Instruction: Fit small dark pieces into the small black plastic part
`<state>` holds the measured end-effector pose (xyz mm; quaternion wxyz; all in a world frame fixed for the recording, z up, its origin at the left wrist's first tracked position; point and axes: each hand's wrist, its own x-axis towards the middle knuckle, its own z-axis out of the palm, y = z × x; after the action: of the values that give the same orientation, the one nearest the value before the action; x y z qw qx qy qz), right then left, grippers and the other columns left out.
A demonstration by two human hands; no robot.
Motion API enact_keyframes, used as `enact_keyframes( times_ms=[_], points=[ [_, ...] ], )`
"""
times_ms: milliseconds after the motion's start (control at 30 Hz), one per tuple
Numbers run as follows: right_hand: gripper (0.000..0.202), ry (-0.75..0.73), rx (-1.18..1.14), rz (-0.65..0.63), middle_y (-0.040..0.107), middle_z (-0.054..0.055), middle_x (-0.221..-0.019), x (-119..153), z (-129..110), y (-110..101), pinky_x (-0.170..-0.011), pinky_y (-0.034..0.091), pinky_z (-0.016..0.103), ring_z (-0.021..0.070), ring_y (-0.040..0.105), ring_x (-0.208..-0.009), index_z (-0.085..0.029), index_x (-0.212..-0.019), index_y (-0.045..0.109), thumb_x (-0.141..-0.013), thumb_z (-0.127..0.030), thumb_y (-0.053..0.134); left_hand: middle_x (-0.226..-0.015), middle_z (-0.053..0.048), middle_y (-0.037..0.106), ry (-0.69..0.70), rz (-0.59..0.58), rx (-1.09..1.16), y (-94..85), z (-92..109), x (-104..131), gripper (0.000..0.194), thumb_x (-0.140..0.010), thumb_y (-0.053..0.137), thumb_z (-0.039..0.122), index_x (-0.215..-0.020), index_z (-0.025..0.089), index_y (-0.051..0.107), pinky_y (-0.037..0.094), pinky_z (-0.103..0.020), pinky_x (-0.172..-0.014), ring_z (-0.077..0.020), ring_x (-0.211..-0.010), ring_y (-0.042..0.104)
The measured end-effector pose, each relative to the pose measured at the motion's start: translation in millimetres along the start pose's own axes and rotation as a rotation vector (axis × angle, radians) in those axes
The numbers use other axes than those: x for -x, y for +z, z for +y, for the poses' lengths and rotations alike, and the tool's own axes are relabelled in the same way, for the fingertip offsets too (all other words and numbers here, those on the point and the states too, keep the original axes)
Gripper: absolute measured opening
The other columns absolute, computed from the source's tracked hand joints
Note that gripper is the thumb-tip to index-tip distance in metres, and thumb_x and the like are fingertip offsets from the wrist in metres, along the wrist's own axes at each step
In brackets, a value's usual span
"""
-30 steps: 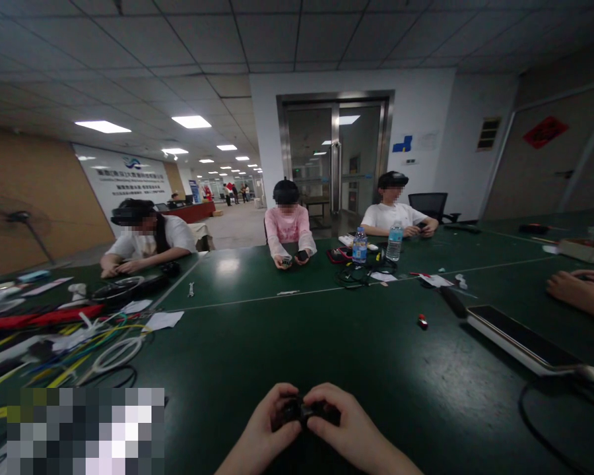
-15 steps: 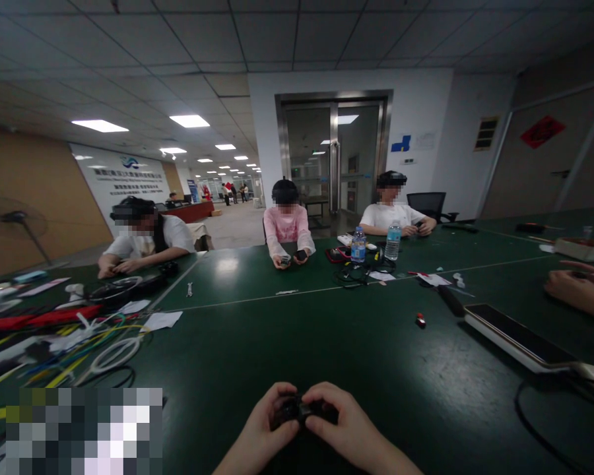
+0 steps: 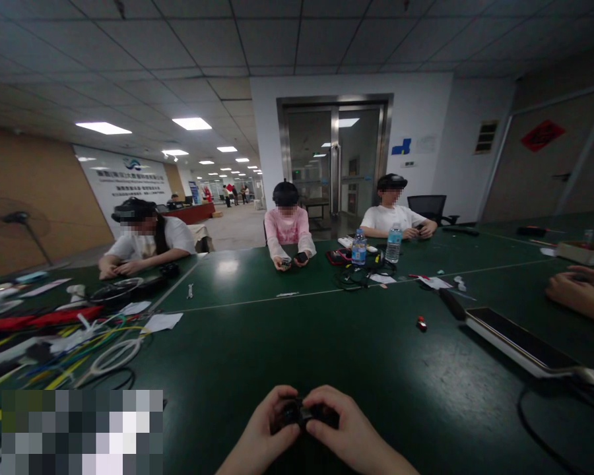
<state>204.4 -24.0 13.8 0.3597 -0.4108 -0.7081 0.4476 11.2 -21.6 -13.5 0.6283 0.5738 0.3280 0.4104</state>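
Low in the middle of the head view, both hands grip a small black object (image 3: 303,415) with a glossy rounded part on its left; its kind is not clear. My left hand (image 3: 266,427) closes round the left end, thumb in front and fingers curled over the back. From the other side my right hand (image 3: 340,422) wraps the right end, its thumb close to the left thumb. The fingers hide much of the object. Just above the green tabletop (image 3: 257,356), the hands are near the table's front edge.
Cables (image 3: 113,356) and tools clutter the left side. A red-and-white piece (image 3: 422,323) lies right of centre, beside a phone-like slab (image 3: 519,340). Water bottles (image 3: 359,249) stand farther back. Several people sit around the table; another person's hands (image 3: 581,290) are at the right edge.
The view has tipped up very slightly. Both hands keep their grip on the black object, with only tiny finger shifts.
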Motion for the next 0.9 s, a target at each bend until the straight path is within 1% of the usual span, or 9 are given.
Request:
enact_keyframes(
  times_ms=[167, 367, 500, 700, 900],
  points=[
    [0.023, -0.001, 0.0, 0.003, 0.063, 0.002, -0.096, -0.4, 0.3, 0.1, -0.077, 0.046, 0.028, 0.0186, 0.06, -0.088, -0.023, -0.093, 0.066, -0.07, -0.017, 0.063, -0.097, -0.006, 0.059, -0.01, -0.006, 0.015, 1.6, 1.6, -0.3, 0.048, -0.068, 0.074, 0.038, -0.105, 0.02, 0.049, 0.04, -0.033, -0.078, -0.0215, -0.091, 0.057],
    [0.023, -0.002, 0.003, 0.004, 0.064, 0.002, -0.096, -0.9, -1.8, -0.3, -0.078, 0.046, 0.029, 0.019, 0.06, -0.089, -0.023, -0.092, 0.066, -0.07, -0.017, 0.063, -0.097, -0.006, 0.06, -0.014, -0.002, 0.005, 0.0, 0.5, 0.2, 0.046, -0.07, 0.073, 0.037, -0.106, 0.021, 0.049, 0.04, -0.033, -0.078, -0.0206, -0.091, 0.057],
    [0.023, 0.005, 0.014, 0.0, 0.064, 0.002, -0.097, -0.5, -1.1, -0.6, -0.077, 0.046, 0.028, 0.0189, 0.06, -0.088, -0.024, -0.093, 0.066, -0.071, -0.018, 0.063, -0.098, -0.007, 0.059, -0.013, -0.015, 0.005, 0.0, 0.2, 0.6, 0.047, -0.071, 0.072, 0.038, -0.107, 0.021, 0.049, 0.041, -0.034, -0.079, -0.0221, -0.093, 0.057],
    [0.023, -0.012, 0.033, 0.003, 0.064, 0.002, -0.096, -0.5, -0.5, -0.8, -0.077, 0.045, 0.029, 0.0191, 0.059, -0.087, -0.023, -0.093, 0.066, -0.071, -0.019, 0.064, -0.097, -0.006, 0.059, 0.008, 0.018, -0.01, -0.1, -4.4, -0.7, 0.047, -0.069, 0.073, 0.039, -0.105, 0.022, 0.049, 0.041, -0.036, -0.082, -0.0235, -0.094, 0.057],
    [0.024, 0.011, 0.034, 0.007, 0.064, 0.002, -0.097, -0.8, 3.1, 0.6, -0.077, 0.045, 0.029, 0.019, 0.059, -0.088, -0.024, -0.093, 0.066, -0.07, -0.018, 0.063, -0.098, -0.007, 0.06, 0.014, -0.005, 0.009, -1.3, -5.9, -1.1, 0.047, -0.069, 0.074, 0.038, -0.106, 0.022, 0.049, 0.041, -0.036, -0.082, -0.0237, -0.095, 0.057]
  ],
)
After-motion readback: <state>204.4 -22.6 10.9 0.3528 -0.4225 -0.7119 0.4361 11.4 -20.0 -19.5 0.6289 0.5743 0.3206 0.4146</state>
